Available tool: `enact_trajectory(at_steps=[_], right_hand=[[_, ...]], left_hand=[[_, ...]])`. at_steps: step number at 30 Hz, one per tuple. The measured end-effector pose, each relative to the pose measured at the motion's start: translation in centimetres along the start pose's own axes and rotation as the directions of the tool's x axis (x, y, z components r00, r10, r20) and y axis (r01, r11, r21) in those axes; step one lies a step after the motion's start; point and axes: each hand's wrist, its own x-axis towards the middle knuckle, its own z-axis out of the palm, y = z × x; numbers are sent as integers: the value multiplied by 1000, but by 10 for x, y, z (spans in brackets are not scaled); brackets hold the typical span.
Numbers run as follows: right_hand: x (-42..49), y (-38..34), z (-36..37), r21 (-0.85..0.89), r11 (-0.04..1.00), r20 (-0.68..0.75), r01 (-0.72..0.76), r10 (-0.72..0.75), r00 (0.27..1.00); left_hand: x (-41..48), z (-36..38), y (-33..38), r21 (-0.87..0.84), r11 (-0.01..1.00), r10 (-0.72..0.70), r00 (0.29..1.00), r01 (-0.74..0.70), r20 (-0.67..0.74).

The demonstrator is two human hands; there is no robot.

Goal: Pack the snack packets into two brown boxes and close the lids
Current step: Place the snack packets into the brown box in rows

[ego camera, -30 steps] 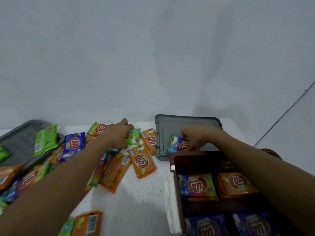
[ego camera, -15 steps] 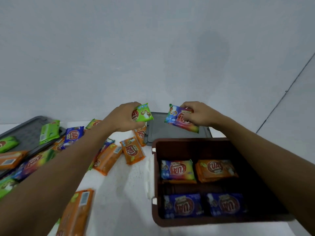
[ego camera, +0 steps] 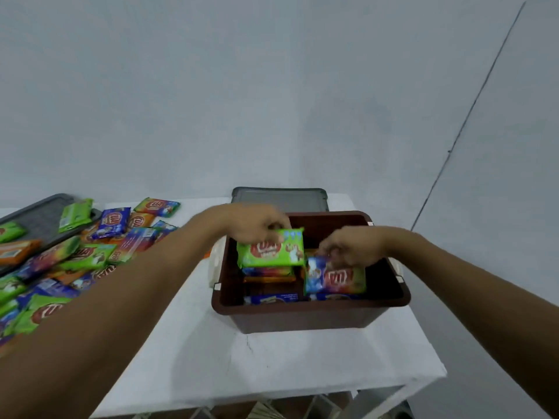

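A green snack packet (ego camera: pixel 270 247) hangs below the left hand (ego camera: pixel 252 224), pinched by its top edge; a blue packet (ego camera: pixel 334 278) hangs likewise from the right hand's (ego camera: pixel 352 247) closed grip, both inside the brown box (ego camera: pixel 308 316) at frame centre.

L hand (ego camera: pixel 257 225) grips green foil snack packet (ego camera: pixel 270 247), R hand (ego camera: pixel 352 247) pinches blue-orange foil packet (ego camera: pixel 334 278); both over open brown plastic box (ego camera: pixel 311 313) on white table (ego camera: pixel 272 364). Stacked packets inside. Grey flat plastic lid (ego camera: pixel 279 198) at box's 12 o'clock. Loose packet pile (ego camera: pixel 72 258) at 9 o'clock, partly on grey tray (ego camera: pixel 39 219).
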Motion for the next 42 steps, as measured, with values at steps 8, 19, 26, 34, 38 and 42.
enact_trajectory(at_steps=[8,19,26,34,38,42], right_hand=[[-4,-2,43,-180,983,88,-33,50,995],[-7,-3,48,-214,975,-24,-63,59,998],[-2,-10,43,-96,990,-223,-102,78,972],[21,-47,29,-62,997,-453,-41,9,891],[42,-75,16,-89,996,-537,16,-61,842],[73,-121,-1,-94,994,-571,61,-104,814]], left_hand=[[13,75,3,187,978,-151,938,95,311],[10,77,2,137,985,-133,973,108,188],[-2,72,-7,50,997,-31,915,56,-401],[-59,62,-54,111,968,-91,729,224,-679],[-92,63,-92,22,950,-213,701,310,-681],[-134,72,-147,49,892,-348,753,449,-559]])
